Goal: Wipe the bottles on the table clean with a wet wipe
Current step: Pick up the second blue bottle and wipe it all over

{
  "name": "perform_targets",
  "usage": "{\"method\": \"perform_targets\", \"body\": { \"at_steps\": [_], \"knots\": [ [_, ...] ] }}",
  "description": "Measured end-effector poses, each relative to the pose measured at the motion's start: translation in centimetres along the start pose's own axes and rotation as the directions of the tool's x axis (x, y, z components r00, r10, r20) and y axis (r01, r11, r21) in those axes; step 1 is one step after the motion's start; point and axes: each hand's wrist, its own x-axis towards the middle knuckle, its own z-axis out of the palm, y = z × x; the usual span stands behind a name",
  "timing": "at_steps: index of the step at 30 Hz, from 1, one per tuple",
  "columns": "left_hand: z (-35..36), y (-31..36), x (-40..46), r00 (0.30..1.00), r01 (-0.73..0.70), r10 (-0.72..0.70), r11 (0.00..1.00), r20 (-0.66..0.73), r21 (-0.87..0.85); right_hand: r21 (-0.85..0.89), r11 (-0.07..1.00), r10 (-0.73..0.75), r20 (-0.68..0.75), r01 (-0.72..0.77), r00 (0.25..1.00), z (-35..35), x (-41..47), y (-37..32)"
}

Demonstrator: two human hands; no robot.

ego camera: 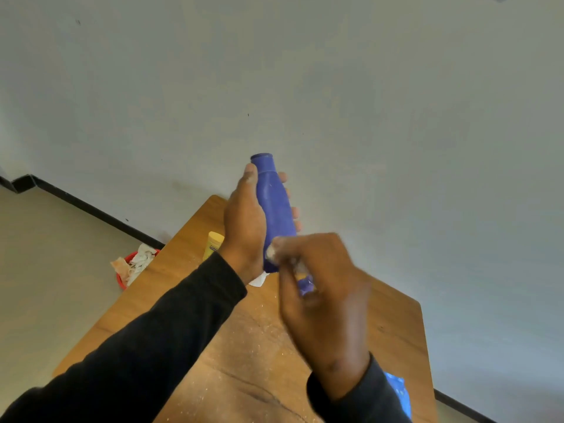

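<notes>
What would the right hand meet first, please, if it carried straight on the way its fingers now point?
Most likely the blue bottle: the right hand points at its lower end, seemingly already touching it through a wipe, though blur leaves depth uncertain.

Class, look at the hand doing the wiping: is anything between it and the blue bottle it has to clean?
Nothing visible blocks it. The left hand holds the blue bottle up above the table, and the right hand is already against its lower end, pinching a whitish wad, probably the wipe.

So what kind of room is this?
Probably a plain room indoors, perhaps at home: a bare grey wall, a wooden table pushed against it, and a red bin of used wipes on the floor.
</notes>
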Motion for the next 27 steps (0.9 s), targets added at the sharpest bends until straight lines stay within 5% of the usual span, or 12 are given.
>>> {"method": "perform_targets", "body": {
  "at_steps": [3, 9, 14, 19, 27],
  "knots": [
    [-0.5, 0.1, 0.3, 0.998, -0.043, 0.044, 0.999, -0.045, 0.011, -0.003, 1.000, 0.011, 0.026, -0.011, 1.000, 0.2, -1.3, -0.4],
    [-0.5, -0.4, 0.4, 0.998, 0.028, -0.028, 1.000, 0.059, 0.006, 0.065, 0.964, 0.265, -0.142, -0.258, 0.954, -0.4, -0.4, 2.1],
    [-1.1, -0.5, 1.1, 0.996, 0.028, -0.027, 1.000, 0.081, -0.012, 0.086, 0.988, 0.129, -0.029, -0.126, 0.991, -1.4, -0.7, 0.5],
    [-0.1, -1.5, 0.2, 0.984, 0.104, -0.103, 0.995, 0.142, 0.004, 0.071, 0.981, 0.185, -0.116, -0.178, 0.976, -1.4, 2.2, 1.9],
    [-1.6, -0.8, 0.5, 0.988, -0.006, -0.004, 0.998, 0.154, 0.062, 0.029, 1.000, 0.008, 0.030, -0.009, 1.000, -1.1, 0.2, -0.2]
  ]
}}
